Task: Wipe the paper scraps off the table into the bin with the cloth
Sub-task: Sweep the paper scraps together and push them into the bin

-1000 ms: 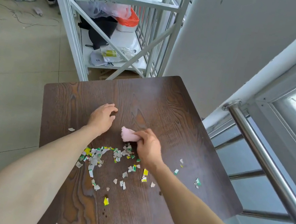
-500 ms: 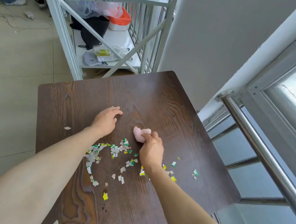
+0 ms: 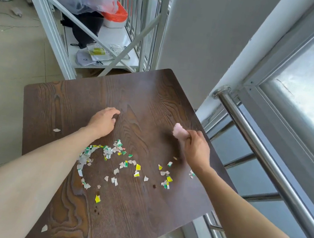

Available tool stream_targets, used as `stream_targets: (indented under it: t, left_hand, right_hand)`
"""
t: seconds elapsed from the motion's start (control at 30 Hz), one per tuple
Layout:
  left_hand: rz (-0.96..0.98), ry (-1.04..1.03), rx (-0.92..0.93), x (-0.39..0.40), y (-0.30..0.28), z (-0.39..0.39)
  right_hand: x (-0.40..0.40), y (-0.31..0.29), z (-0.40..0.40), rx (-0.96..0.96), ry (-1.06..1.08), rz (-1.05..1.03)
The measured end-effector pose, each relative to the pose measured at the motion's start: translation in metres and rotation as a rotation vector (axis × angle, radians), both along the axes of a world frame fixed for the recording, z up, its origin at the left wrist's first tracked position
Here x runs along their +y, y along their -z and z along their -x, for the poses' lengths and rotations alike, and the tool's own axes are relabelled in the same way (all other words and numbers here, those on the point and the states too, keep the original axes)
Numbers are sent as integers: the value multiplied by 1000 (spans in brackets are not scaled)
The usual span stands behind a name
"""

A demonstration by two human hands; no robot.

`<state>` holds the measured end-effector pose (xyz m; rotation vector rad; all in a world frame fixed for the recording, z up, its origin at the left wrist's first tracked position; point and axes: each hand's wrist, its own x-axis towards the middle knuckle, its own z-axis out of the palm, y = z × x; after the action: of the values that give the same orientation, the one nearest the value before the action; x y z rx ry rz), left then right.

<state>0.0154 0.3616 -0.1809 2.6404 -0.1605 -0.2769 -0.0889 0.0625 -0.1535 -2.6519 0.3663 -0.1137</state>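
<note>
Several white, green and yellow paper scraps (image 3: 110, 152) lie scattered across the middle of the dark wooden table (image 3: 149, 97). My right hand (image 3: 196, 149) is closed around a bunched pink cloth (image 3: 178, 131), which sticks out past my fingers near the table's right edge, beyond the scraps. My left hand (image 3: 103, 121) rests on the table left of the cloth, fingers curled, nothing in it. Single scraps lie apart at the left (image 3: 56, 130) and at the near edge (image 3: 44, 228). No bin at the table is in view.
A white metal shelf rack (image 3: 95, 34) stands behind the table with bags and a white tub with an orange liner (image 3: 115, 16). A grey pillar (image 3: 204, 44) and a steel handrail (image 3: 258, 154) run along the right. Tiled floor (image 3: 4, 59) lies left.
My right hand has carried the cloth to the right, from just above the scrap pile toward the table's right edge. Some scraps now lie spread further right. My left hand has stayed put.
</note>
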Motion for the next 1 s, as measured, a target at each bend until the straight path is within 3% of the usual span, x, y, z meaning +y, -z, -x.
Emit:
stream_targets:
  t: [0.17, 0.27, 0.53, 0.73, 0.9, 1.0]
  left_hand:
    - [48, 91, -93, -35, -7, 16]
    - [44, 169, -83, -52, -8, 23]
    - [47, 240, -35, -80, 0, 41]
    - [20, 234, -23, -83, 7, 46]
    - [33, 219, -53, -83, 3, 48]
    - [35, 213, -44, -87, 3, 53]
  right_hand:
    - [-26, 20, 21, 157, 49, 194]
    - [-15, 24, 23, 129, 41, 227]
    - [48, 39, 51, 15, -6, 52]
    - [82, 36, 58, -5, -248, -58]
    - [38, 13, 59, -150, -174, 32]
    - [-3, 8, 74, -92, -85, 160]
